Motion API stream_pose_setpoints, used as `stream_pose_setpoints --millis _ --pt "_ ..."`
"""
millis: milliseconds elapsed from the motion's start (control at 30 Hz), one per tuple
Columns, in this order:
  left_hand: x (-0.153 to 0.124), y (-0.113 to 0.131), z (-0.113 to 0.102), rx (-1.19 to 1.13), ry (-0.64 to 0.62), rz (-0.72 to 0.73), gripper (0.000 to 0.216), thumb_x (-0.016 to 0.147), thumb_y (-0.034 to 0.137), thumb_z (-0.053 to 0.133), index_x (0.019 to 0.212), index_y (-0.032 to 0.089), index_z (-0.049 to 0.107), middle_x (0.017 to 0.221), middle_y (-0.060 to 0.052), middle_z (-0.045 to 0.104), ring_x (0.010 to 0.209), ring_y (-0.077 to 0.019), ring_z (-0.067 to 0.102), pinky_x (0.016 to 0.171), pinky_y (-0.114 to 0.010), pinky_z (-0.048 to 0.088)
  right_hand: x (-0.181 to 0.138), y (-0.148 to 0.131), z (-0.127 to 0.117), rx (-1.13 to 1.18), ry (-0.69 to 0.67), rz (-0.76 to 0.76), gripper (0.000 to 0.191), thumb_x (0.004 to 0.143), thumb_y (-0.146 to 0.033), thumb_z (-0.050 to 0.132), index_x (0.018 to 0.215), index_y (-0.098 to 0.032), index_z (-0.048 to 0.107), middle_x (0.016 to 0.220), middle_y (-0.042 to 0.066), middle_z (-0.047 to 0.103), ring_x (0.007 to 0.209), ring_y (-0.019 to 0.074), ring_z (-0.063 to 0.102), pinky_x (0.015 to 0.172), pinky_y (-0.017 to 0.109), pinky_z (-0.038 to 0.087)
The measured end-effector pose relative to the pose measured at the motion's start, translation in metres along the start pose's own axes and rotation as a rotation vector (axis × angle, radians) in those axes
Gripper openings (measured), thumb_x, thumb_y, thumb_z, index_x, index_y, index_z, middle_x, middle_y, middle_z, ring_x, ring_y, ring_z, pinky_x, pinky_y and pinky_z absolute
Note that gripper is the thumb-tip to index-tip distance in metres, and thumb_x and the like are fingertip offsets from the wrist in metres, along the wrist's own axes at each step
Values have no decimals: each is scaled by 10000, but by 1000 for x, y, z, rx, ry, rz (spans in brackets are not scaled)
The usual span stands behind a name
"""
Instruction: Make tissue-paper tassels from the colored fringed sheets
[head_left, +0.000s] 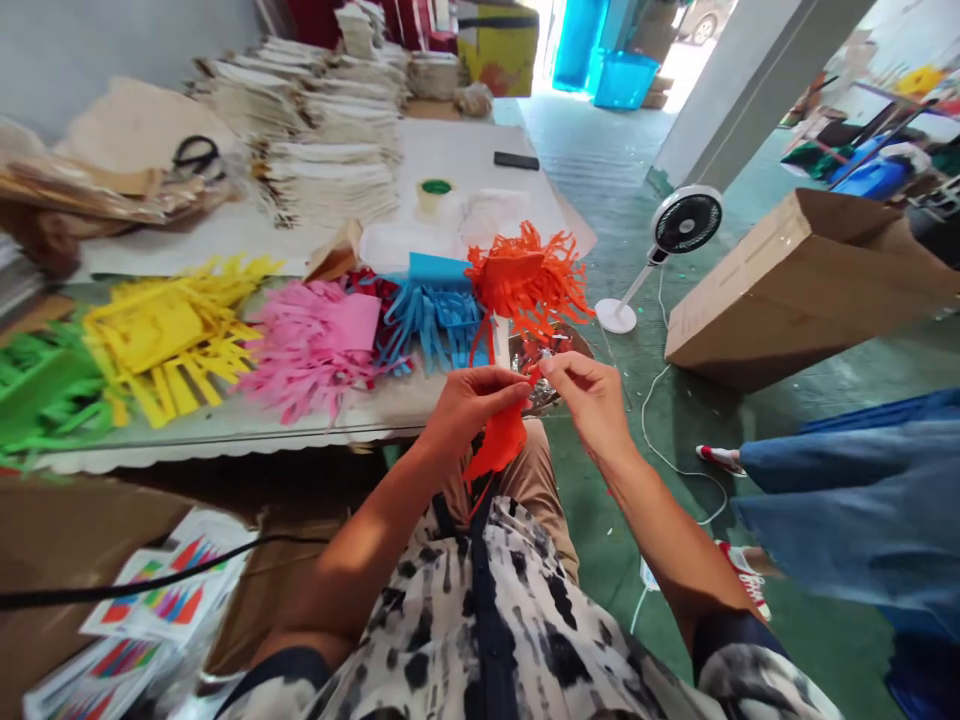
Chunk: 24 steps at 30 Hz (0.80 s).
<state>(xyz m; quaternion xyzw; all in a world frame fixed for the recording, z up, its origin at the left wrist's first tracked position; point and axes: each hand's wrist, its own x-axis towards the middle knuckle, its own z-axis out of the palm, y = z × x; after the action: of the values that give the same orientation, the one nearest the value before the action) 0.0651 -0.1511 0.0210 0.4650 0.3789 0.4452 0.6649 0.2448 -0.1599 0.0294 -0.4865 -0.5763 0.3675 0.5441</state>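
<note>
My left hand (474, 398), thumb and forefinger pinched, grips an orange fringed piece (501, 440) that hangs over my lap. Its material, thin paper or felt, I cannot tell. My right hand (592, 396) is closed in a pinch on the upper end of the same piece, a short way to the right. Just beyond my hands, at the table corner, lies an orange fringed bundle (517, 275). Leftward along the table edge follow a blue bundle (435, 310), a pink bundle (319, 340), a yellow bundle (169, 325) and a green bundle (49, 385).
Stacked whitish bundles (330, 150), scissors (196, 155), a tape roll (435, 195) and a black flat object (516, 160) are on the table. Right of it stand a fan (686, 222) and a cardboard box (750, 290). A person in blue trousers (847, 490) is close by; a cable (675, 455) crosses the floor.
</note>
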Motion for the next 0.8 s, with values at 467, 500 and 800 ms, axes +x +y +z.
stream_pose_setpoints --millis 467,500,800 --pt "-17 -14 -12 111 80 70 266 790 409 893 905 179 824 856 -37 790 769 -159 701 730 -255 538 -21 4 22 -246 44 -209 144 962 -369 739 838 -318 790 843 11 757 895 249 670 884 443 517" --pt "-18 -14 -14 86 103 64 251 789 401 896 865 175 817 826 -32 780 751 -152 693 715 -248 530 -21 1 24 -242 38 -206 120 962 -360 740 867 -327 804 858 13 766 910 253 675 890 447 521" --pt "1 -10 -52 -37 329 146 250 818 405 876 850 182 766 770 -14 757 724 -144 703 735 -248 544 -45 -86 21 73 -543 -285 279 766 -510 801 986 -679 774 785 -68 803 898 323 773 706 498 634"
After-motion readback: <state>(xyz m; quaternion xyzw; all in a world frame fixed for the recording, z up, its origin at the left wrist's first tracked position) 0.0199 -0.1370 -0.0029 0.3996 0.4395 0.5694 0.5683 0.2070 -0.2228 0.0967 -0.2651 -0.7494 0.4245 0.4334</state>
